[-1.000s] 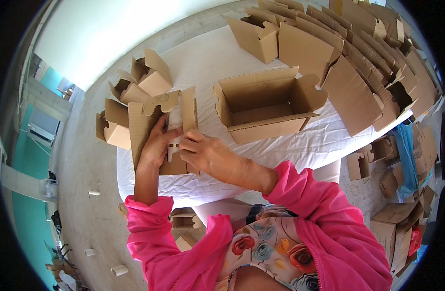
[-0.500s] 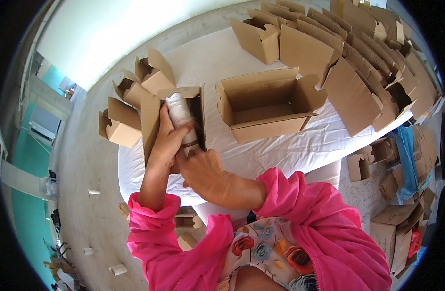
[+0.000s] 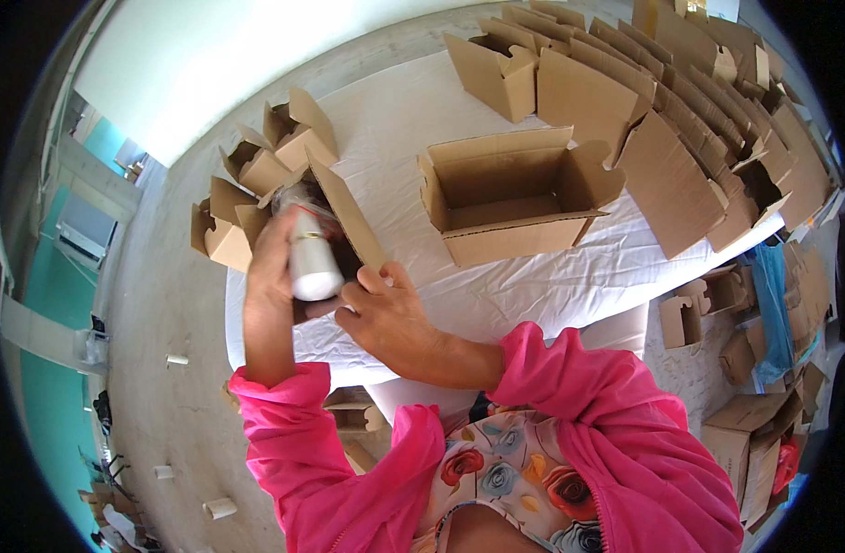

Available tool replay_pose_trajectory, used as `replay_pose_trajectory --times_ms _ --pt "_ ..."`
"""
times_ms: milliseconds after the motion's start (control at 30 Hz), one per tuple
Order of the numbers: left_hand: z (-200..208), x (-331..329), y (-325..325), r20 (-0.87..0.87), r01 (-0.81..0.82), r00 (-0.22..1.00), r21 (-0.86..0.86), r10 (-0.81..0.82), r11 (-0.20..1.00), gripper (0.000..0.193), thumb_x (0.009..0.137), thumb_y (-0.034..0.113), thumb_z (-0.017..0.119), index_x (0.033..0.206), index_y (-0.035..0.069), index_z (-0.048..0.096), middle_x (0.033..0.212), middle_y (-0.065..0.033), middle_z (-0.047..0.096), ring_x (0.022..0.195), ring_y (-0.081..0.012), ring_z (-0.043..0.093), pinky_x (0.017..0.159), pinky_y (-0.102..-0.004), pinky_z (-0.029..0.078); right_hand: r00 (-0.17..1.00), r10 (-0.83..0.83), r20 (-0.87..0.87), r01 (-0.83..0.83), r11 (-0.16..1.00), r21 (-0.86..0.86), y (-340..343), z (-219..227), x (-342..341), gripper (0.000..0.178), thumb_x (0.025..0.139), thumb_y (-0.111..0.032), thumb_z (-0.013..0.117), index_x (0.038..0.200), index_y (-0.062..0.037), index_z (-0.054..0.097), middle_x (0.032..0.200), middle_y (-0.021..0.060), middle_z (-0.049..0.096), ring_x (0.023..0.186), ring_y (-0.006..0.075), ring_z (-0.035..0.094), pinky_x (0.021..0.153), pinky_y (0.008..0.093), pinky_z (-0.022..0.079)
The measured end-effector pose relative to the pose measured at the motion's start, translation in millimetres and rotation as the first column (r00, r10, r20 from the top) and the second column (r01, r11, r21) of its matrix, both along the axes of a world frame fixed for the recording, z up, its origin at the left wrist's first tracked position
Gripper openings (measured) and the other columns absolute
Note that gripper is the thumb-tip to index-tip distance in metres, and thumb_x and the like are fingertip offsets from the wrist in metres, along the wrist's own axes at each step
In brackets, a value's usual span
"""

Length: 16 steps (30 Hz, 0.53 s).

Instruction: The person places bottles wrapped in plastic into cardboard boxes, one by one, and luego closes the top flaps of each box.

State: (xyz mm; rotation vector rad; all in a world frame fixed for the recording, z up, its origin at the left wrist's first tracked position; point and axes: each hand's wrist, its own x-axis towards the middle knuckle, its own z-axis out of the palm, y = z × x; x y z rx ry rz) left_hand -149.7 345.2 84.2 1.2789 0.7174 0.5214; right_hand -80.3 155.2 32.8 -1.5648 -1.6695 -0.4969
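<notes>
A white cylinder with a thin gold band lies partly inside an open cardboard box, clear plastic bunched at its far end. My left hand is closed around the cylinder's left side, blurred by motion; some of its fingers are hidden. On the right, my right hand pinches the box's near edge, thumb and curled fingers beside the cylinder's near end. The box is tilted at the left part of the table. Its inside is mostly hidden by the cylinder and my hands.
A larger open cardboard box stands to the right on the white-covered table. Small open boxes sit at the left edge. Rows of folded cartons crowd the far right. More boxes lie on the floor.
The box has turned and tilted, its right panel now slanting. The cylinder's white near end has come into view. My right hand has moved from the cylinder to the box edge.
</notes>
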Motion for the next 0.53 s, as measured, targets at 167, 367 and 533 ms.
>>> replay_pose_trajectory --times_ms 167,367,533 --pt "42.2 -21.6 -19.2 0.251 0.253 0.947 -0.206 -0.199 0.945 0.035 0.091 0.032 0.054 0.100 -0.001 0.053 0.081 -0.0130 0.060 0.063 -0.0196 0.059 0.048 -0.0259 0.048 0.887 0.217 -0.408 -0.250 0.968 -0.029 8.9 -37.6 20.2 0.012 0.081 -0.014 0.062 0.090 -0.0060 0.063 0.091 0.0061 0.059 0.092 0.0227 0.055 0.076 0.0361 0.046" --pt "55.8 -1.1 -139.4 0.289 -0.264 0.941 0.302 0.176 0.916 0.040 0.089 0.018 0.060 0.123 0.004 0.045 0.091 -0.0082 0.061 0.070 -0.0163 0.060 0.055 -0.0257 0.049 -0.118 0.368 -0.922 -0.537 0.758 0.371 -37.0 42.5 51.1 0.043 0.093 -0.030 0.059 0.124 -0.0016 0.050 0.107 0.0084 0.058 0.100 0.0159 0.055 0.078 0.0292 0.048" --pt "27.8 25.6 -152.7 0.172 -0.091 0.977 0.869 -0.124 0.487 0.055 0.085 0.012 0.066 0.133 0.007 0.040 0.122 -0.0110 0.046 0.111 -0.0176 0.047 0.096 -0.0316 0.037 -0.039 0.442 -0.896 -0.472 0.782 0.407 -50.7 64.8 79.0 0.067 0.085 -0.036 0.069 0.137 -0.0058 0.037 0.121 0.0105 0.053 0.112 0.0186 0.052 0.090 0.0289 0.045"
